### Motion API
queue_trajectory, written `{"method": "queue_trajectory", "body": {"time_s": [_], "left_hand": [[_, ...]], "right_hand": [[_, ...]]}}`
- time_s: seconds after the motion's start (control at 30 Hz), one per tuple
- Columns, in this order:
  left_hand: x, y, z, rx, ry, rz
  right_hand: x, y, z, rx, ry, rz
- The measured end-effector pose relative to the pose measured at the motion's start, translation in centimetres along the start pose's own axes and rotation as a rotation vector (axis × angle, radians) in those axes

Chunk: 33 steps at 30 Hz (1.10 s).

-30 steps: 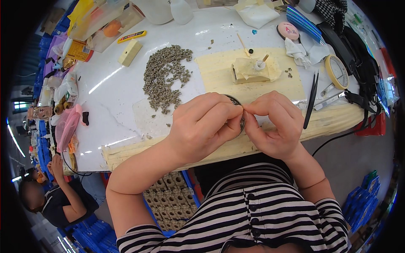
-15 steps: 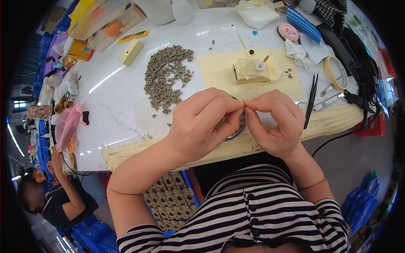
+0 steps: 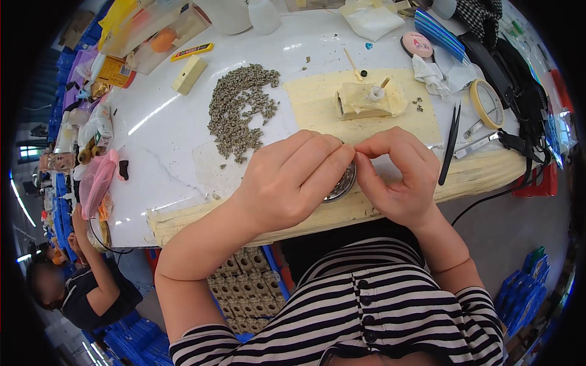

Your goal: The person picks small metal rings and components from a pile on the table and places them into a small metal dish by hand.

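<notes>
My left hand (image 3: 293, 177) and my right hand (image 3: 400, 174) meet fingertip to fingertip above a round metal dish (image 3: 343, 188) near the table's front edge. Both hands are closed in a pinch. Whatever lies between the fingertips is hidden or too small to name. The dish holds small metallic bits and is partly covered by my left hand. Beyond my left hand, a pile of small grey metal parts (image 3: 235, 116) spreads over the white tabletop. Ahead of my right hand stands a block wrapped in cream tape (image 3: 366, 102), with a stick and a white nozzle-like piece on top.
Black tweezers (image 3: 450, 143) and a tape roll (image 3: 486, 104) lie to the right. At the left are a pale block (image 3: 190, 75), a yellow box (image 3: 193, 52) and a pink mesh item (image 3: 97, 183). Below the table sits a crate of metal parts (image 3: 247, 290). Another person (image 3: 91, 287) sits at far left.
My left fingers have shifted and now cover more of the fingertip meeting point. My right hand stays almost in place. At far left, the other person's arm has moved slightly.
</notes>
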State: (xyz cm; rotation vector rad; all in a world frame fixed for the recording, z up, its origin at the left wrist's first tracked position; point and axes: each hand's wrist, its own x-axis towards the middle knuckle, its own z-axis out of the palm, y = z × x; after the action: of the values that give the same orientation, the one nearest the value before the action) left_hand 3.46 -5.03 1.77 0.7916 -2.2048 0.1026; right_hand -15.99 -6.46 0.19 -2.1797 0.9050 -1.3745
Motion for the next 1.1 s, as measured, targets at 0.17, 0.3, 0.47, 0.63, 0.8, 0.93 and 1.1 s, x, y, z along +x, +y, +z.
{"method": "queue_trajectory", "body": {"time_s": [0.17,0.3,0.47,0.63,0.8,0.93,1.1], "left_hand": [[0.11,-0.20,-0.29,0.053,-0.015,0.089],[0.29,-0.67,-0.51,0.019,-0.027,0.099],[0.07,-0.40,-0.07,0.026,0.013,0.035],[-0.09,-0.36,-0.03,0.070,0.014,0.074],[0.04,-0.21,-0.57,0.072,-0.038,0.111],[0.13,-0.27,-0.52,0.068,-0.044,0.114],[0.02,-0.41,-0.32,0.049,-0.040,0.101]], "right_hand": [[0.01,-0.15,0.00,0.043,-0.015,0.044],[-0.03,-0.05,0.02,0.054,-0.016,0.049],[-0.12,0.24,0.03,-0.004,0.002,-0.038],[-0.15,0.22,0.28,-0.079,0.014,-0.108],[-0.11,0.20,0.23,-0.042,-0.006,-0.099],[-0.13,0.25,0.26,-0.058,0.010,-0.119],[-0.25,0.21,0.30,-0.049,0.012,-0.111]]}}
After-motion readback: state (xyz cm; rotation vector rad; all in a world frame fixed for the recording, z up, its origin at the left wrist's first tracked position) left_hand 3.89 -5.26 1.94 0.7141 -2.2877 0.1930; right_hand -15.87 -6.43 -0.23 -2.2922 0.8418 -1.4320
